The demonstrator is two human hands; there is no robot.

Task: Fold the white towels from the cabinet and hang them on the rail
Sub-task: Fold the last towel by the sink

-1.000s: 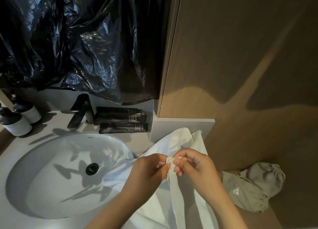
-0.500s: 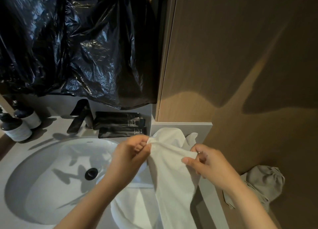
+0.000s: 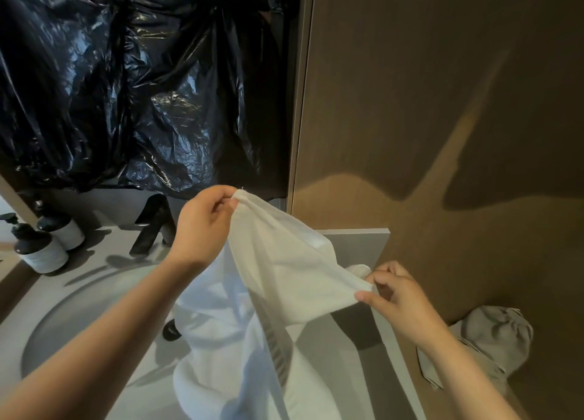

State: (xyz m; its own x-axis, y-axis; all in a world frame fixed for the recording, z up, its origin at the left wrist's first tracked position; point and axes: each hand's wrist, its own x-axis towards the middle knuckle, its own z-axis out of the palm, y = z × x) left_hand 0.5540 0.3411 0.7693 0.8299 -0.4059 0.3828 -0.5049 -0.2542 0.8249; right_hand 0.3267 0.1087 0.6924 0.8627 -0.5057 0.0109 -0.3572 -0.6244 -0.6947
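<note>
Hanging between the 2 hands, the towel (image 3: 284, 271) is above the right part of the sink (image 3: 60, 321). The left hand (image 3: 202, 227) is raised and pinches 1 corner of the towel between the thumb and the curled fingers, just in front of the lower edge of the black plastic (image 3: 126, 88). The right hand (image 3: 401, 296) is lower and further to the right. It pinches the other end of the same edge between the thumb and the index finger, and its remaining fingers are loosely bent. The edge between the hands is pulled almost straight and slopes down from left to right. Below it the cloth falls in folds, covers the right side of the sink and half hides the dark drain (image 3: 170, 331). Behind the left hand stands a black faucet (image 3: 151, 227). At the left of the sink are 2 dark bottles (image 3: 41, 252) with white labels, close beside each other. A wood panel (image 3: 442, 104) fills the right side, with a grey ledge (image 3: 357, 246) at its foot, behind the towel. A grey pouch (image 3: 496, 340) is at the lower right, apart from the towel.
</note>
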